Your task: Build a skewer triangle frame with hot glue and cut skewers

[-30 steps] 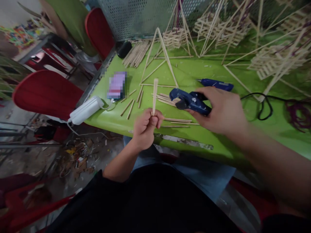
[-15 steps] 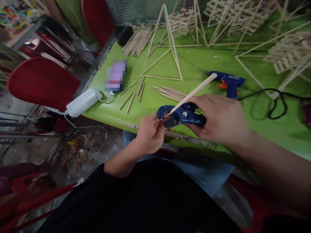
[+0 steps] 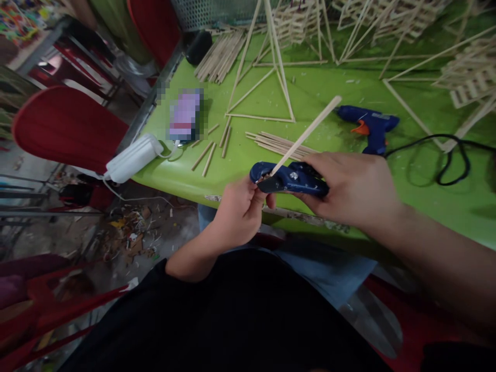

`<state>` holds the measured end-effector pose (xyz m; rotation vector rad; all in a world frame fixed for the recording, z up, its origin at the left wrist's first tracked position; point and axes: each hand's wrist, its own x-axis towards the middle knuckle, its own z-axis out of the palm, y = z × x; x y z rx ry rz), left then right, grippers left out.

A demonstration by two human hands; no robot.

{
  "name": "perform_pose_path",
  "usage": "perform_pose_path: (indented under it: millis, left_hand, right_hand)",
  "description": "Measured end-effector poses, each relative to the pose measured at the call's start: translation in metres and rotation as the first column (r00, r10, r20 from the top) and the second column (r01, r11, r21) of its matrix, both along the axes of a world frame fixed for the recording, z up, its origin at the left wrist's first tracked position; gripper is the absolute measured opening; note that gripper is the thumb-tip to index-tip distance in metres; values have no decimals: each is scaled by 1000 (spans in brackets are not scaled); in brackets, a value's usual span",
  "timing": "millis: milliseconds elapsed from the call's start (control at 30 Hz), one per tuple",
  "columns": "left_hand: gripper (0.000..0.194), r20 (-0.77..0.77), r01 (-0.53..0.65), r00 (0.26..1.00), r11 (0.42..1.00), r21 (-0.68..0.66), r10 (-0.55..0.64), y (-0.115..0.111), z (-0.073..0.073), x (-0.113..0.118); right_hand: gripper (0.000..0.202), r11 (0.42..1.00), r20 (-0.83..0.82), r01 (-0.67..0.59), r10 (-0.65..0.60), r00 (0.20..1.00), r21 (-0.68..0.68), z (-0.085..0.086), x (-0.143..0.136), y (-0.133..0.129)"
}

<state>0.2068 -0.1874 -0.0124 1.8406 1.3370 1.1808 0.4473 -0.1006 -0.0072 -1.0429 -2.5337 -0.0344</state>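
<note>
Our right hand [image 3: 352, 188] grips the cutter [image 3: 310, 181] by its handles; our left hand [image 3: 238, 212] is closed on the lower end of the stick [image 3: 306, 135], which lies between the cutter's jaws above the table's [image 3: 445, 196] near edge and slants up toward the glue gun [image 3: 374, 124]. Loose sticks [image 3: 273, 142] lie just beyond.

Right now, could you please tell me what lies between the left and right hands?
The head view shows the blue cutter there, with a wooden stick between its jaws.
</note>
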Motion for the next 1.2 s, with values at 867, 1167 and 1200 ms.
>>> perform_pose_path:
  millis: [867, 1167, 1200]
  left_hand:
    - [27, 242, 63, 970, 961, -268, 4, 3, -1, 2]
    - [32, 336, 148, 941, 941, -305, -39, 6, 3, -2]
    - [33, 338, 153, 940, 942, -298, -46, 6, 2, -3]
  right_hand:
    - [41, 943, 336, 205, -110, 936, -263, 25, -12, -14]
    - [41, 934, 351, 209, -100, 931, -289, 27, -16, -18]
    - [42, 933, 356, 212, -101, 929, -289, 26, -16, -18]
